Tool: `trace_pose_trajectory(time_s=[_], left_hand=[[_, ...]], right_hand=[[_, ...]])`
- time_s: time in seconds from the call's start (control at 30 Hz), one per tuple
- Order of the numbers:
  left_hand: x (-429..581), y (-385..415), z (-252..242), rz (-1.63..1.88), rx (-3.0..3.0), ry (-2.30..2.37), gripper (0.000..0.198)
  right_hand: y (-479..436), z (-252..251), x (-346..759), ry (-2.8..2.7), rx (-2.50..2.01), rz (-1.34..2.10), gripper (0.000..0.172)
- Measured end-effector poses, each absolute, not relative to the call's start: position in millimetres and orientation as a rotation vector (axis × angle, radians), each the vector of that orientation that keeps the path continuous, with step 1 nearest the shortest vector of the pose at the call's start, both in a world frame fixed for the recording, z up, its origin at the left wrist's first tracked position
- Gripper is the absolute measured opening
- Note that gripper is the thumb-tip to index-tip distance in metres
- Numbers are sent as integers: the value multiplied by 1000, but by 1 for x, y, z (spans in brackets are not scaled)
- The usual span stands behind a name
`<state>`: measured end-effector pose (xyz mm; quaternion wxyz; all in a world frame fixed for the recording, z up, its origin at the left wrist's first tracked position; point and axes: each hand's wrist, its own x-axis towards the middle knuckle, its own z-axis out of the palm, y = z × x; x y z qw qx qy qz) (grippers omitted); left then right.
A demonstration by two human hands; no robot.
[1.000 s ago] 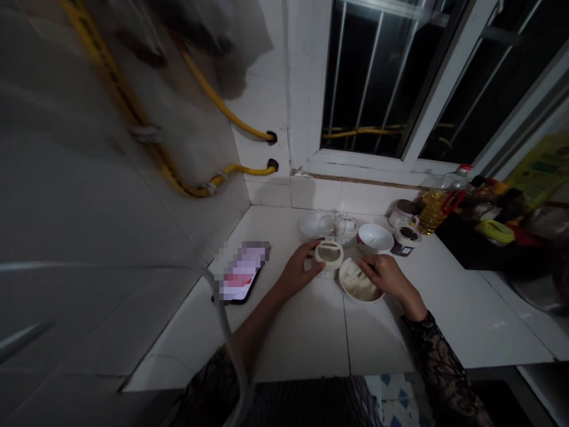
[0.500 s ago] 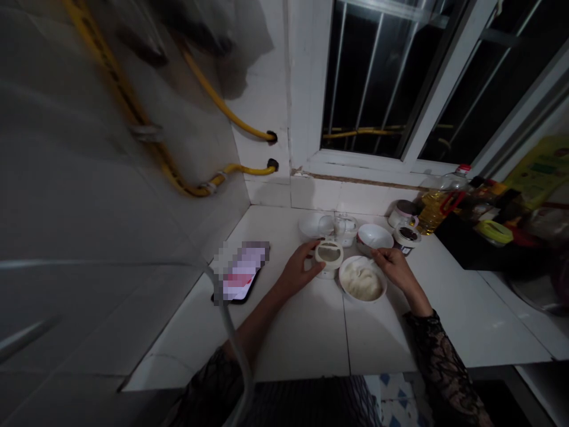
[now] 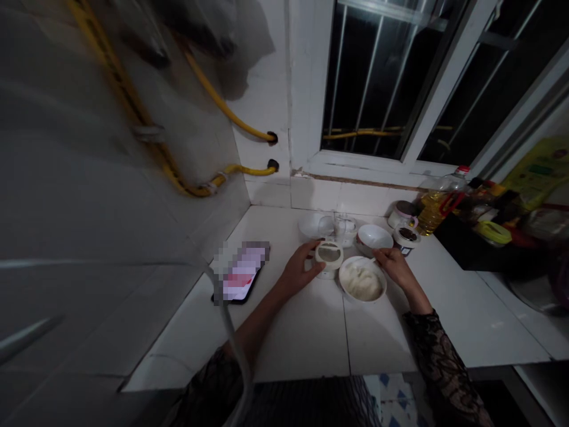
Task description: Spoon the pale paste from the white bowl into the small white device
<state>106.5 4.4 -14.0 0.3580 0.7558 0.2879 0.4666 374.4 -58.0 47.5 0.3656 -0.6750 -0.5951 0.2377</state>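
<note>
The left hand (image 3: 301,268) curls around the side of a round cream plastic gadget (image 3: 329,256), grasping it, while the right hand (image 3: 397,268) lies at the far rim of a white bowl (image 3: 341,280) of soft pale mash (image 3: 362,283), its grip impossible to tell. The gadget, with an oval opening in its top, stands just left of that bowl on the tiled counter (image 3: 302,338), so a careless sideways shove could knock the rim and tip the bowl.
</note>
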Motion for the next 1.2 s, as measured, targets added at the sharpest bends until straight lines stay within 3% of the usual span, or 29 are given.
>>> trace_pose_trajectory(time_s=[0.4, 0.6, 0.8, 1.0, 1.2], left_hand=[[108, 6, -16, 1209, 1956, 737, 49], [107, 5, -13, 1199, 1958, 735, 48], [108, 5, -14, 1224, 1963, 717, 49], [108, 6, -15, 1226, 1966, 733, 49], [107, 6, -16, 1213, 1960, 741, 48]], right_hand=[[-49, 49, 368, -1261, -1592, 754, 56], [-54, 59, 328, -1442, -1505, 188, 55], [-59, 56, 307, -2022, -1380, -334, 50], [-64, 68, 350, -1752, -1524, -171, 49], [-64, 58, 367, -1888, -1844, -7, 41]])
